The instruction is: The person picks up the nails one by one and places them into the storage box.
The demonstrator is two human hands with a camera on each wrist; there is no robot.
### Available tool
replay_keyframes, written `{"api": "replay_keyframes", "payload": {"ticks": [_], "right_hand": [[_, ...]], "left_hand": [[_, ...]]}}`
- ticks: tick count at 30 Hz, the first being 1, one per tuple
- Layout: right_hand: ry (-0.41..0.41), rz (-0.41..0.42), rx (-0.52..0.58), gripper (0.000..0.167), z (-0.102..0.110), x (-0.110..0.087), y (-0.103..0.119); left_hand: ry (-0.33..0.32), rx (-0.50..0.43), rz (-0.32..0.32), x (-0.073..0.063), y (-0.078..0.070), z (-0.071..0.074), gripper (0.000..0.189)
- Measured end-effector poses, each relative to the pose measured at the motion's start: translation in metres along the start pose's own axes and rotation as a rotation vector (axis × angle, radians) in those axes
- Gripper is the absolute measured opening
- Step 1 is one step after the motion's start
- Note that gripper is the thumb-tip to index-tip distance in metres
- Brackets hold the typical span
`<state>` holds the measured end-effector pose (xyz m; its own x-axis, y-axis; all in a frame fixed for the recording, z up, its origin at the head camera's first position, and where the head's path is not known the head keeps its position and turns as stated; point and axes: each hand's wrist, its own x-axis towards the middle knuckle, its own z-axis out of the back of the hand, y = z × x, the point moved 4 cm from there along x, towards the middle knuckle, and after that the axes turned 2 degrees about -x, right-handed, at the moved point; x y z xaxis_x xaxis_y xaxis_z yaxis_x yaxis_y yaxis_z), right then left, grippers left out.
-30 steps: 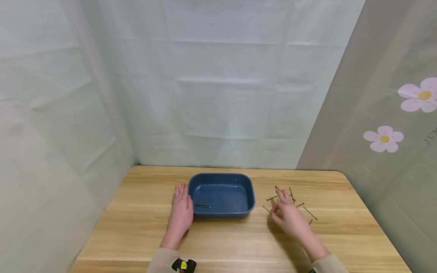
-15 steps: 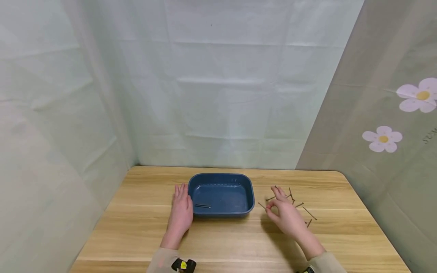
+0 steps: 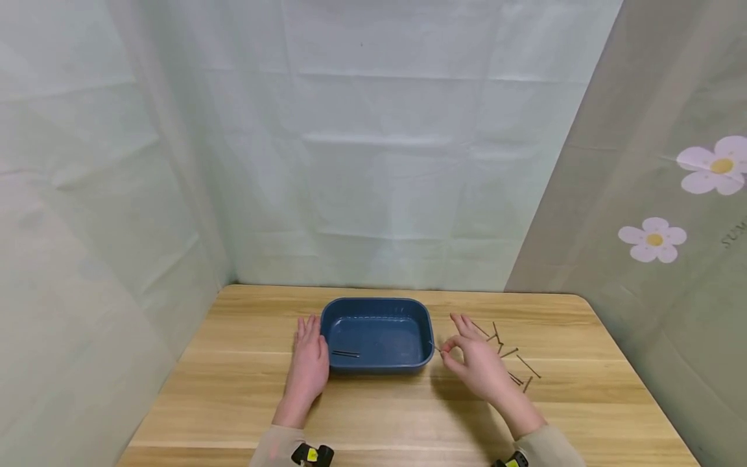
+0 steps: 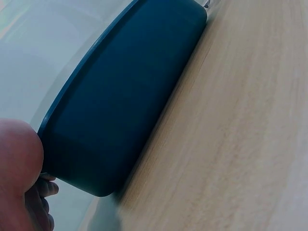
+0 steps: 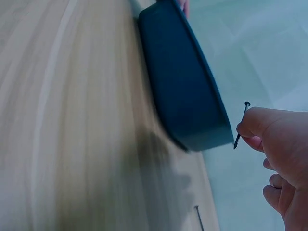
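My right hand (image 3: 478, 363) pinches a nail (image 5: 245, 108) between thumb and index finger, the other fingers held apart from it. The nail's far end overlaps the right rim of a dark blue plastic tub (image 3: 385, 337) in the head view. Inside the tub, two nails (image 3: 346, 354) lie side by side at the lower left. My left hand (image 3: 309, 366) rests against the tub's left side with its fingers stretched out along the wall. From the left wrist, the thumb (image 4: 18, 154) shows at the rim, while the other fingers are partly hidden behind it.
Several loose nails (image 3: 528, 366) lie scattered on the wooden table (image 3: 385, 415), to the right of and behind my right hand. Pale cloth (image 3: 379, 162) hangs behind the table's back edge and along both sides.
My right hand has moved left from among the scattered nails to the tub's right rim, carrying the pinched nail. The left hand and the tub stay almost in place.
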<state>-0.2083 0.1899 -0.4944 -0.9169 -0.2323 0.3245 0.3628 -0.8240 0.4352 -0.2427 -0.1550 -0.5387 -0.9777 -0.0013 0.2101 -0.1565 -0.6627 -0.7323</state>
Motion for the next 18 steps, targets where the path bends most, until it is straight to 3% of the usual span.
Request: {"api": "replay_keyframes", "payload": {"ticks": [6,12,18], "right_hand": [[0.013,-0.004,0.039,0.022,-0.004,0.011,0.011],[0.049,-0.01,0.09,0.02,-0.017,0.022,0.031],[0.077,0.044,0.077,0.018,-0.036,0.045,0.054]], "left_hand": [[-0.005,-0.015,-0.016,0.0,0.0,-0.001,0.05],[0.013,0.003,0.007,0.002,0.004,0.002,0.051],[0.012,-0.012,0.002,0.005,0.005,0.008,0.052]]}}
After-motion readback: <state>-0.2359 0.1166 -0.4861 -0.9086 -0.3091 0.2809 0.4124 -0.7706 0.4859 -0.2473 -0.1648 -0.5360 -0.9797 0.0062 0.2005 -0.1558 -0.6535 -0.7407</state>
